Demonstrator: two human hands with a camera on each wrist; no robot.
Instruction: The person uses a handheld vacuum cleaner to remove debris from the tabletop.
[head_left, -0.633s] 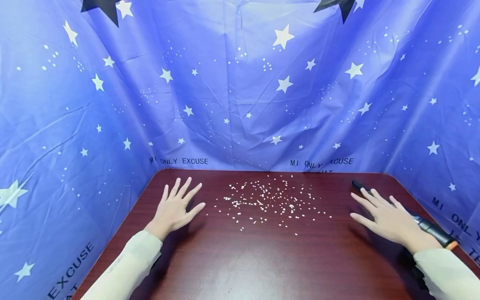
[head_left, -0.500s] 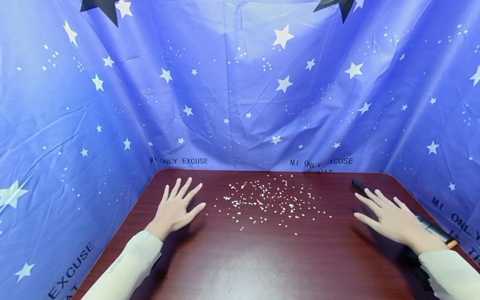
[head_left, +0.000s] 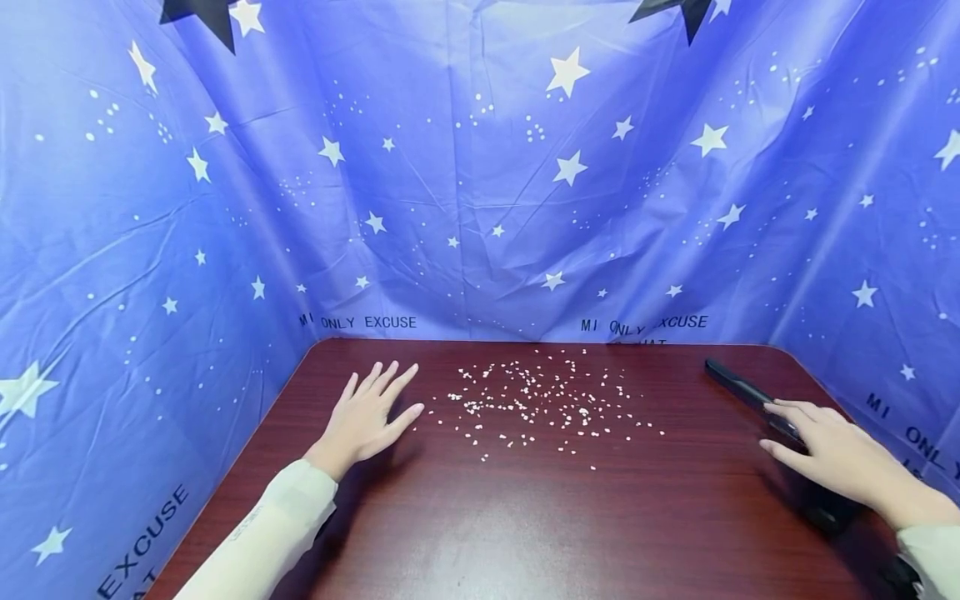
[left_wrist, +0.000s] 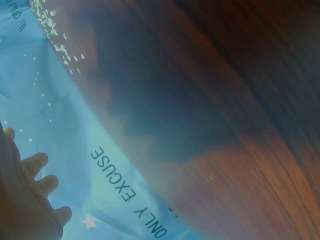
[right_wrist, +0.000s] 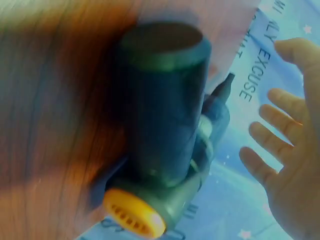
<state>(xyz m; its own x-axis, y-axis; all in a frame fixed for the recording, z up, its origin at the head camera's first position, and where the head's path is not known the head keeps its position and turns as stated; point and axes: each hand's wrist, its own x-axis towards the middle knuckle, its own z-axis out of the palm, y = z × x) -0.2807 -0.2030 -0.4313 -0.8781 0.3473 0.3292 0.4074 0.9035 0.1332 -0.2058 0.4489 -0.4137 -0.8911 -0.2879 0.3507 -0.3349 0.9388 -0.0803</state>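
My left hand (head_left: pixel 362 423) hovers above the left part of the table with fingers spread, holding nothing. Small white paper-like bits (head_left: pixel 583 412) lie scattered to its right, over the table's far middle. On the right lies a dark handheld vacuum cleaner (head_left: pixel 738 383), its slim nozzle directed toward the back. Over its body is my right hand (head_left: pixel 843 454), fingers extended and partly hiding it; I cannot tell whether they touch. In the right wrist view the vacuum cleaner (right_wrist: pixel 165 115) shows a thick cylinder and an orange vented end, with a gap to the fingers.
The dark red wooden table (head_left: pixel 525 525) has rounded far corners. A blue star-printed curtain (head_left: pixel 465 183) hangs behind it and along both sides, close to the table's edges.
My right hand has moved right and toward me, uncovering more of the vacuum cleaner's nozzle. The left hand has shifted slightly right. The white bits stay where they were.
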